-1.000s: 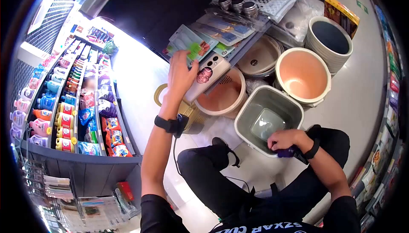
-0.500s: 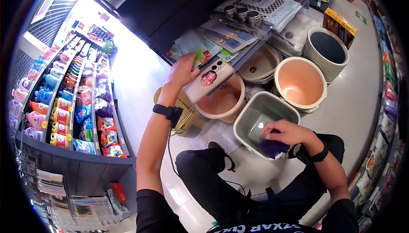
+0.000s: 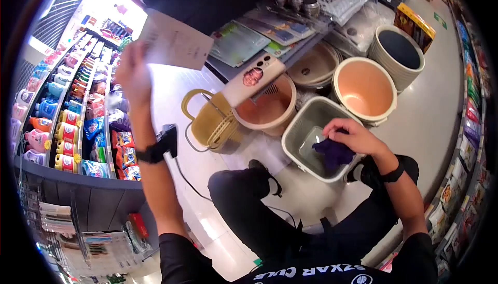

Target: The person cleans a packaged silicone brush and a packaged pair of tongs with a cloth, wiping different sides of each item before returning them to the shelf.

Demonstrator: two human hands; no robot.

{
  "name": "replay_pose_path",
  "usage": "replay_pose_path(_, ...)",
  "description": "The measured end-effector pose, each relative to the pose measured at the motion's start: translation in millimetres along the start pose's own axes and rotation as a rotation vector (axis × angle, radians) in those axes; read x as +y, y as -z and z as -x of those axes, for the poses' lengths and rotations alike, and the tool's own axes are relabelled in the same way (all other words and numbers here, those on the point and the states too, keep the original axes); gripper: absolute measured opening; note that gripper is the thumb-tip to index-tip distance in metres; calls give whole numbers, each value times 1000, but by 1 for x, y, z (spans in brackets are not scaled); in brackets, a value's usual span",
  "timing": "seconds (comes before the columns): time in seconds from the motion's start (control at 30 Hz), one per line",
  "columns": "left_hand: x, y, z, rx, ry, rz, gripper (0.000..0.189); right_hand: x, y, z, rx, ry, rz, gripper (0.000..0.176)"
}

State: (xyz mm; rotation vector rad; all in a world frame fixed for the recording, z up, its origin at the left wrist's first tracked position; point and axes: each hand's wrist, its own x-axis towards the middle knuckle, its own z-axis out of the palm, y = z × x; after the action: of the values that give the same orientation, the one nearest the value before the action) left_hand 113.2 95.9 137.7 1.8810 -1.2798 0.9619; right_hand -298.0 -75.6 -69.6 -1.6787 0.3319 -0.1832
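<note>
A flat whitish packet [image 3: 179, 40] is gripped at its left edge by my left hand [image 3: 134, 71], which is blurred and raised left of the shelf. My right hand [image 3: 354, 137] pinches a dark purple cloth [image 3: 334, 153] over the grey-green square bin [image 3: 295, 151]. On the shelf edge lie flat packets [image 3: 236, 43], right of the held packet. A phone [image 3: 254, 80] with a face sticker on its back juts out below the shelf edge.
Around the square bin stand an orange-lined bucket [image 3: 364, 92], a dark-lined bucket [image 3: 398, 50], a brownish basket [image 3: 270, 108] and a yellow basket [image 3: 211, 123]. Detergent shelves [image 3: 78, 113] are at the left, and packed shelves [image 3: 467, 144] curve along the right.
My left hand has left the shelf and swung left with a packet in it. My right hand has shifted slightly up and right, with the cloth still in its fingers.
</note>
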Motion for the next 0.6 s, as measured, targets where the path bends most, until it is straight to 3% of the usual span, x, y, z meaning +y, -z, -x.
replay_pose_path(0.1, 39, 54, 10, 117, 155, 324, 21, 11, 1, -3, 9, -8, -19, 14)
replay_pose_path(0.17, 40, 65, 24, 88, 278, 739, 21, 16, 0, -5, 20, 1, -9, 15)
replay_pose_path(0.27, 76, 52, 74, -192, 587, 779, 25, 29, -2, -11, 17, 1, -13, 14)
replay_pose_path(0.3, 87, 45, 98, -353, 547, 545, 23, 31, -2, -12, 1, -21, -28, 14)
replay_pose_path(0.33, 106, 34, 117, -501, 456, 635, 22, 33, -2, -14, -15, -41, -42, 14)
replay_pose_path(0.4, 152, 14, 153, -759, 880, 1171, 24, 38, -4, -16, -43, -70, -23, 13)
replay_pose_path(0.5, 164, -34, 212, -1117, 1332, 1354, 28, 48, -6, -20, -62, -90, -25, 13)
replay_pose_path(0.57, 172, -59, 235, -1207, 1632, 1369, 33, 51, -8, -21, -18, -90, -19, 14)
replay_pose_path(0.6, 168, -71, 245, -1297, 1662, 1334, 39, 53, -11, -21, 25, -83, -31, 14)
